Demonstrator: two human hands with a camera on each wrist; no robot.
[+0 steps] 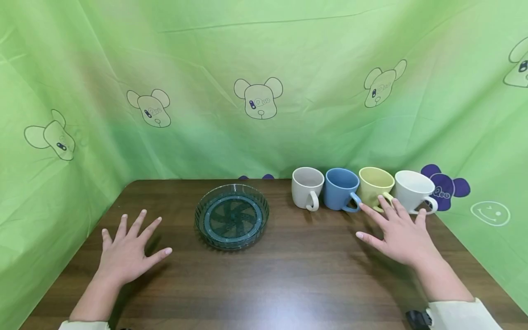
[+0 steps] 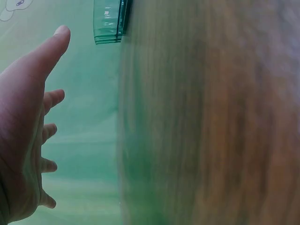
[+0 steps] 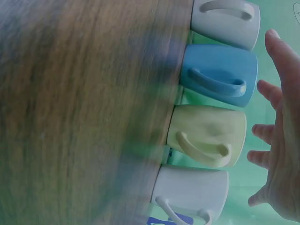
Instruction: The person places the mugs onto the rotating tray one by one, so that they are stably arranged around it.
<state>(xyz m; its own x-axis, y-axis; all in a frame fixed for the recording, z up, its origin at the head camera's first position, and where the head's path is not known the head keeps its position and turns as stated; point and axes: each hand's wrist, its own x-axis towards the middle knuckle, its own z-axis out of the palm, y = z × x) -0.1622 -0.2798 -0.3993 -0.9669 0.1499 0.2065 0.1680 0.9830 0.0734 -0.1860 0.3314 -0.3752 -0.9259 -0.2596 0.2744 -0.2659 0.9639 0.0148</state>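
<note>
1. While the left hand [image 1: 125,256] is hovering lower left, its fingers are standing apart.
2. The dish [image 1: 233,217] is sitting near centre.
3. Grey mug [image 1: 303,197], blue mug [image 1: 337,197], yellow mug [image 1: 368,191], white mug [image 1: 409,193] are standing centre right.
4. The right hand [image 1: 402,238] is hovering lower right, fingers apart.

Bright head view, pale glare on the near tabletop [image 1: 284,298], soft shadows, dimmer, blurrier wrist views

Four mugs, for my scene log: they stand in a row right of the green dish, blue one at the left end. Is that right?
Not quite: the head view shows the light grey mug at the left end and the blue mug second. The row right of the green dish is correct.
</note>
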